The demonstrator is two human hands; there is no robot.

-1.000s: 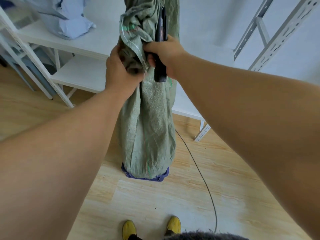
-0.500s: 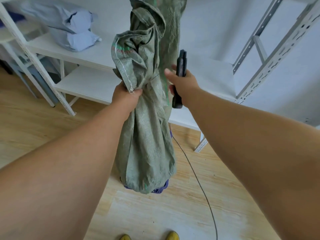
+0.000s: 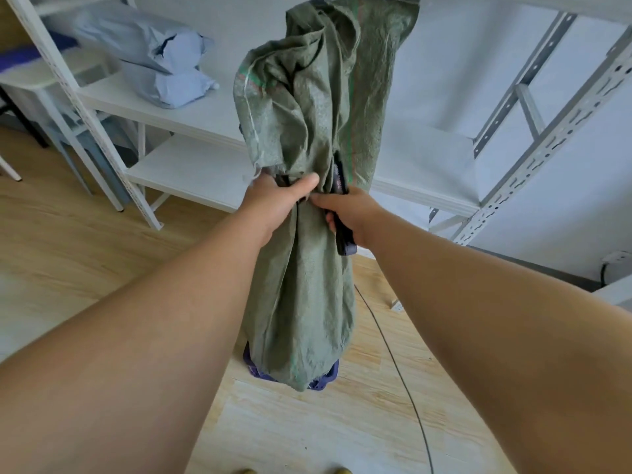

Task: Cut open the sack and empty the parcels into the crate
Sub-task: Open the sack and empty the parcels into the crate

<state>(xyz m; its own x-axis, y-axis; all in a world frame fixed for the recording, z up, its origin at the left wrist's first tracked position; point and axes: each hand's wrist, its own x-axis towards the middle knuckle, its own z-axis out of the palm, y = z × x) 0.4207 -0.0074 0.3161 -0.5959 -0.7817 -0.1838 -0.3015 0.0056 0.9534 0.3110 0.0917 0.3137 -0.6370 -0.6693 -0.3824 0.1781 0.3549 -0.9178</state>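
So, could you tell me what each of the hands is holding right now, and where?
The left hand grips the green sack at its bunched middle. The right hand holds a black cutter by its handle, pressed against the same spot.

No text, label, brand, number or sign can be read anywhere in the frame. The green sack (image 3: 307,200) at the centre shows only woven coloured stripes, and the pale parcels (image 3: 160,59) at upper left bear no legible marking.

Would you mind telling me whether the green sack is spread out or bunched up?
Bunched: left hand grips the green sack gathered at mid-height.
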